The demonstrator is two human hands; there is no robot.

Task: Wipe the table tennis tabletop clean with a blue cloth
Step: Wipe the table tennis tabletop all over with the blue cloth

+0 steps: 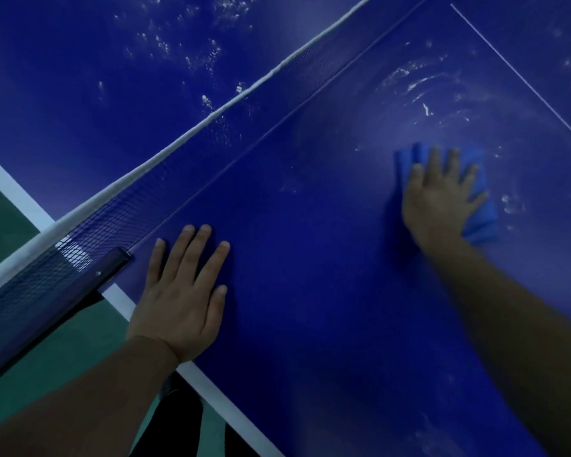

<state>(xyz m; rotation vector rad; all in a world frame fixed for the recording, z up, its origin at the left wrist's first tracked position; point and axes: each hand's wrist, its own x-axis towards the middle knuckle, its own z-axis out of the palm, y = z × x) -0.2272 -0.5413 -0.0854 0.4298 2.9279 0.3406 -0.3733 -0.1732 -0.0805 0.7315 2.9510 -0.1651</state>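
One blue tabletop fills the view, crossed by one net with a white top band; no writing is readable. Two hands: the left hand lies flat near the net post, fingers straight and slightly spread; the right hand presses one blue cloth flat, fingers splayed, amid white smears.

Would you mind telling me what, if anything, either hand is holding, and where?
Nothing is gripped. The right hand presses flat on the blue cloth's top; the left hand rests flat on the tabletop.
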